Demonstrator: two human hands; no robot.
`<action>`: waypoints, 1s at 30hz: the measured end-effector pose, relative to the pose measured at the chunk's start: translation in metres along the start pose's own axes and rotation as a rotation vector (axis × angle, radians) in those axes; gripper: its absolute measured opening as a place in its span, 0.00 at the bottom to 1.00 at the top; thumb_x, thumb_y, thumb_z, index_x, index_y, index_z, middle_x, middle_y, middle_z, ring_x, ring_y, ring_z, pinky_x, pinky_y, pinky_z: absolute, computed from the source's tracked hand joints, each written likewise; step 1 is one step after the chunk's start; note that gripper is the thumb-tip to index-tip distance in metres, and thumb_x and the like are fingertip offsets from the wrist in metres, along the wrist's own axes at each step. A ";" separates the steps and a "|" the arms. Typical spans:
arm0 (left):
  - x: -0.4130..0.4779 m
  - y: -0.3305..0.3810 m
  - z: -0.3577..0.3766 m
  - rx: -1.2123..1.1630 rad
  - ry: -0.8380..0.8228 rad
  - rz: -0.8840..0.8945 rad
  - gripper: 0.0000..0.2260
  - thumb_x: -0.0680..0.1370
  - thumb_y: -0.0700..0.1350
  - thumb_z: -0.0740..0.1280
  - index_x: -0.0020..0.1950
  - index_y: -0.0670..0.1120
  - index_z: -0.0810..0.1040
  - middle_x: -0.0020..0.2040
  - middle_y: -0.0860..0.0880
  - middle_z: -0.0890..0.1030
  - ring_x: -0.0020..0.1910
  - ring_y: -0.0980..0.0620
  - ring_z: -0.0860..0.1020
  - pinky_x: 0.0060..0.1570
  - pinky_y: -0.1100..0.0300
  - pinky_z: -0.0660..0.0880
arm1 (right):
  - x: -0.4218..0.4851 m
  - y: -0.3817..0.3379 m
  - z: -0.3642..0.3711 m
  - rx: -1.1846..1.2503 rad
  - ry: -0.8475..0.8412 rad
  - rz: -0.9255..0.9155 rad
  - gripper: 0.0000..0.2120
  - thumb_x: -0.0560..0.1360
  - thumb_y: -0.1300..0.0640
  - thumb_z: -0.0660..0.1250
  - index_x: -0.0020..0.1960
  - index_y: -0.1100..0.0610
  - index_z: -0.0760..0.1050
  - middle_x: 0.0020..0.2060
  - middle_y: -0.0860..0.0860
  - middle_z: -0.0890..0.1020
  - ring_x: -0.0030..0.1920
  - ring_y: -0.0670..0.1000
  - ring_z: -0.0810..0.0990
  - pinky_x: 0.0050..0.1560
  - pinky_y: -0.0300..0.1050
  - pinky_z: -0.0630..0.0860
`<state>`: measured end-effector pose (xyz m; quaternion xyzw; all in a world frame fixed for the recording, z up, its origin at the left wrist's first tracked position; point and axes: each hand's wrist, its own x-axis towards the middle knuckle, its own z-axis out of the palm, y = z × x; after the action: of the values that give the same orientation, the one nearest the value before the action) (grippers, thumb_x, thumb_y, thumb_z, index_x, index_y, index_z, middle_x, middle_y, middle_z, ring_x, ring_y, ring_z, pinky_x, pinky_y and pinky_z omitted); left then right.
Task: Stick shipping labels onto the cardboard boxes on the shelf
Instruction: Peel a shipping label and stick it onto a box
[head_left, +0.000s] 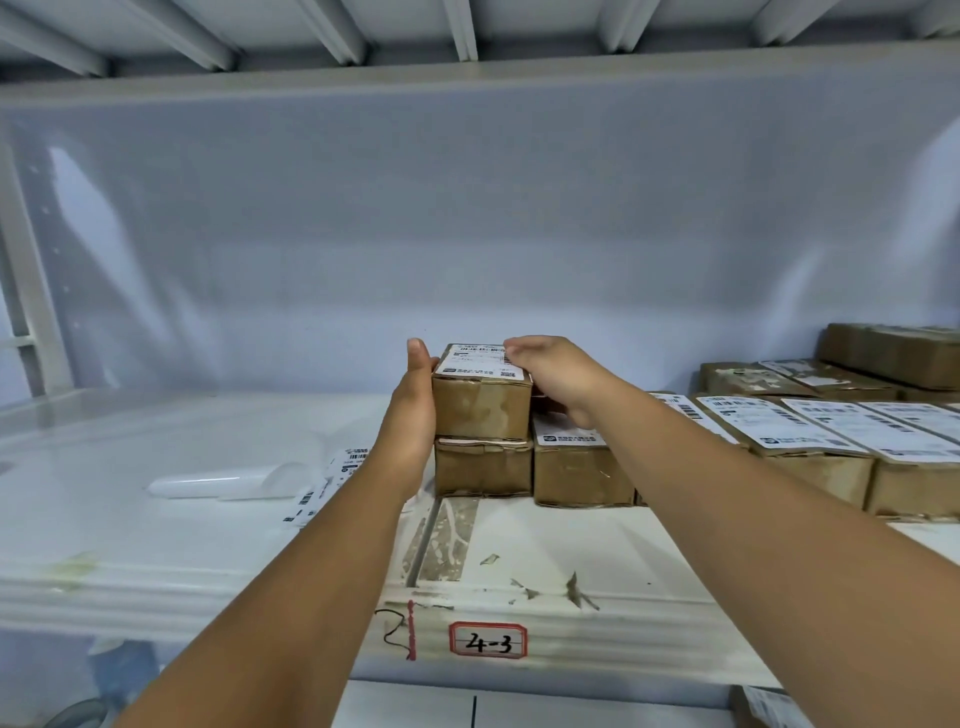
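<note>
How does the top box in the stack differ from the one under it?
The top box shows a white label on its upper face; the lower box has its upper face covered. The left hand presses flat on the top box's side and the right hand curls over its right edge; neither grips the lower box. The top box sits on the lower box, which sits on the shelf. Both are brown cardboard.
</note>
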<state>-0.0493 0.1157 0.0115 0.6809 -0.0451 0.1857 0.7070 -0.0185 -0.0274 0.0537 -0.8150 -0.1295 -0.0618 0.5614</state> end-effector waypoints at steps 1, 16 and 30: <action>-0.001 0.000 0.000 0.019 -0.029 0.003 0.23 0.79 0.65 0.46 0.47 0.57 0.77 0.49 0.53 0.82 0.51 0.54 0.80 0.58 0.55 0.74 | 0.000 0.001 0.000 0.011 0.004 -0.004 0.16 0.82 0.57 0.58 0.67 0.61 0.72 0.67 0.54 0.74 0.65 0.53 0.72 0.56 0.42 0.68; -0.018 0.000 0.007 0.400 0.136 0.241 0.32 0.75 0.64 0.49 0.76 0.52 0.53 0.76 0.48 0.60 0.72 0.47 0.64 0.65 0.59 0.62 | -0.018 0.009 -0.013 -0.098 0.067 -0.053 0.18 0.80 0.42 0.57 0.61 0.52 0.74 0.53 0.53 0.79 0.49 0.51 0.76 0.38 0.38 0.72; -0.073 0.035 0.103 1.335 -0.091 0.819 0.18 0.78 0.46 0.58 0.68 0.48 0.71 0.73 0.49 0.67 0.72 0.48 0.63 0.69 0.52 0.60 | -0.092 0.026 -0.103 -0.546 0.309 -0.126 0.09 0.76 0.56 0.60 0.51 0.53 0.79 0.50 0.51 0.82 0.51 0.53 0.79 0.51 0.44 0.75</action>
<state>-0.1091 0.0006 0.0282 0.8978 -0.2004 0.3915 0.0208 -0.0953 -0.1448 0.0449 -0.9071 -0.0715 -0.2517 0.3298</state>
